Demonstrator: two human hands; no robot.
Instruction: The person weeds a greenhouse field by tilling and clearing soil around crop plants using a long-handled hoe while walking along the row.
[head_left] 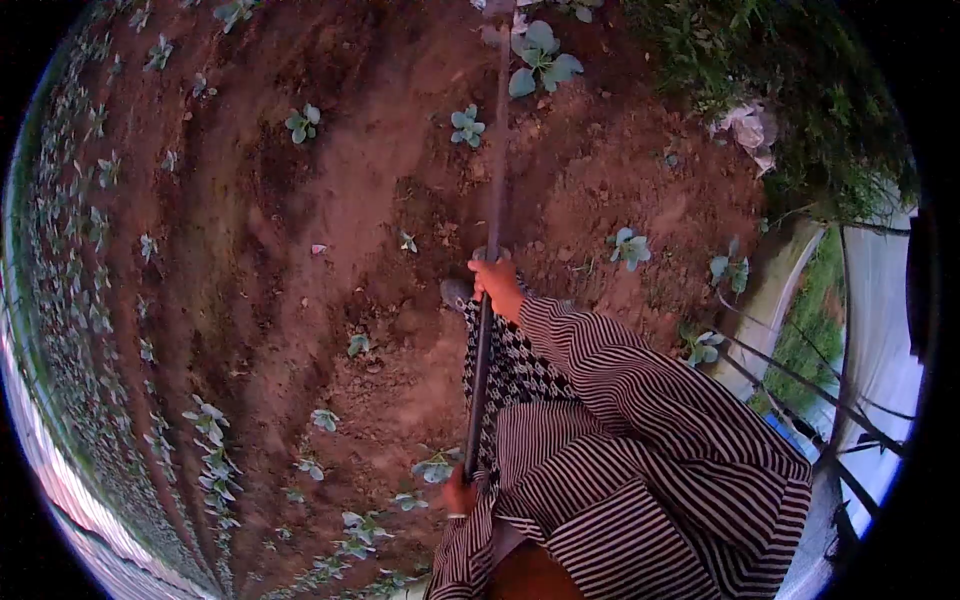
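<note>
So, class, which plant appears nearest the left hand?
The leafy plant just above and left of the left hand in the picture; all the others show farther away.

Reddish-brown soil [340, 210] forms the ground, dotted with rows of leafy plants [212, 425]. Denser greenery [705, 45] borders the upper right beside crumpled white material [747, 130]. Pale sheeting [880, 275] stands behind dark bars [812, 385] under soft light.

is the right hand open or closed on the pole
Closed: the right hand wraps around the pole, its fingers curled and no flat palm showing.
</note>
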